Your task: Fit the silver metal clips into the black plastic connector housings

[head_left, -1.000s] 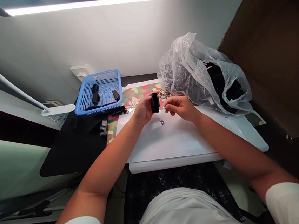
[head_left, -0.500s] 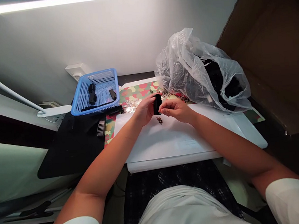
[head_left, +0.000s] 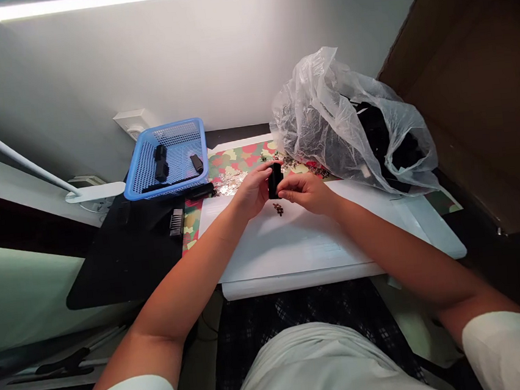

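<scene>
My left hand is closed around a small black block-like piece, holding it upright over the white board. My right hand meets the piece's right side, its thumb and forefinger pinched together at the lower edge. Whatever sits between those fingertips is too small to make out. Just below the piece, a little heap of brassy metal parts lies on the board. Behind my hands, many flat silvery parts are spread over a camouflage-patterned sheet.
A blue basket with several black pieces stands at the back left. A black comb-like brush lies left of the board. At the back right slumps a clear plastic bag of black items, beside a large cardboard panel.
The right fingertips have shifted very slightly against the black piece. Both hands keep their hold, and the view has moved a touch.
</scene>
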The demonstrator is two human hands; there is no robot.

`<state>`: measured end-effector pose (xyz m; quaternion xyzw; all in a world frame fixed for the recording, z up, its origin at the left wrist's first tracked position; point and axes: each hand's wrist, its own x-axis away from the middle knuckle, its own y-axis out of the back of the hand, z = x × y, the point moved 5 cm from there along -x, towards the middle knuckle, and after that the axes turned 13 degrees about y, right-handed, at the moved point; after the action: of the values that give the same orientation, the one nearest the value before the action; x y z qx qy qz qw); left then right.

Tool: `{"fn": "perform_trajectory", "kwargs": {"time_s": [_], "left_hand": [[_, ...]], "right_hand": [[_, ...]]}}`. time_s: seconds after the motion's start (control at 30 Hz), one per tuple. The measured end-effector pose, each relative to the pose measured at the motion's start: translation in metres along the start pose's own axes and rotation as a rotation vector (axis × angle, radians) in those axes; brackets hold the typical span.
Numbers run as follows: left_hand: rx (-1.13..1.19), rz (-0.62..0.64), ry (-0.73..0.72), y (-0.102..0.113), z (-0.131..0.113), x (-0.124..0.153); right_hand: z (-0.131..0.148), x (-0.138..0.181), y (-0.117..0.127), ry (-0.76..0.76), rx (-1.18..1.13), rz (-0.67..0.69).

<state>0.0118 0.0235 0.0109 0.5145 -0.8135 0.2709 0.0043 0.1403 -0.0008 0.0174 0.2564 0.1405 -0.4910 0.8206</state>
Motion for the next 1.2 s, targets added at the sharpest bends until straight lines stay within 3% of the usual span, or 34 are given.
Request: {"fn": "perform_trajectory", "kwargs": {"time_s": [0.07,0.17,0.3,0.4,0.5,0.73,0.8,0.93,1.07,1.2], "left_hand": [[0.001,-0.003,-0.021,0.002,0.000,-0.001],[0.023,-0.029,-0.101,0.005,-0.003,-0.002],[0.011,-0.181,-0.347,0.009,-0.016,0.007],[-0.113,-0.321,-0.495,0.005,-0.023,0.019],[-0.308,-0.373,-0.551,-0.004,-0.023,0.027],[-0.676,-0.169,-0.497,-0.021,-0.016,0.026],[-0.678,-0.151,-0.497,-0.021,-0.017,0.026],[-0.531,-0.245,-0.527,-0.012,-0.023,0.030],[-0.619,-0.163,-0.587,-0.017,-0.024,0.028],[-0.666,-0.138,-0.549,-0.019,-0.022,0.023]], "right_hand": [[0.001,0.002,0.003,0.009,0.099,-0.091],[-0.001,0.003,0.011,-0.005,0.035,-0.283],[-0.015,0.004,0.022,-0.246,-0.224,-0.448],[-0.024,0.005,0.019,-0.466,-0.446,-0.397],[-0.026,0.005,0.015,-0.519,-0.622,-0.394],[-0.028,0.000,0.020,-0.368,-0.719,-0.524],[-0.025,-0.002,0.021,-0.305,-0.694,-0.501],[-0.018,-0.002,0.019,-0.231,-0.639,-0.396],[-0.014,-0.001,0.015,-0.216,-0.605,-0.340],[-0.011,-0.001,0.010,-0.246,-0.587,-0.258]]}}
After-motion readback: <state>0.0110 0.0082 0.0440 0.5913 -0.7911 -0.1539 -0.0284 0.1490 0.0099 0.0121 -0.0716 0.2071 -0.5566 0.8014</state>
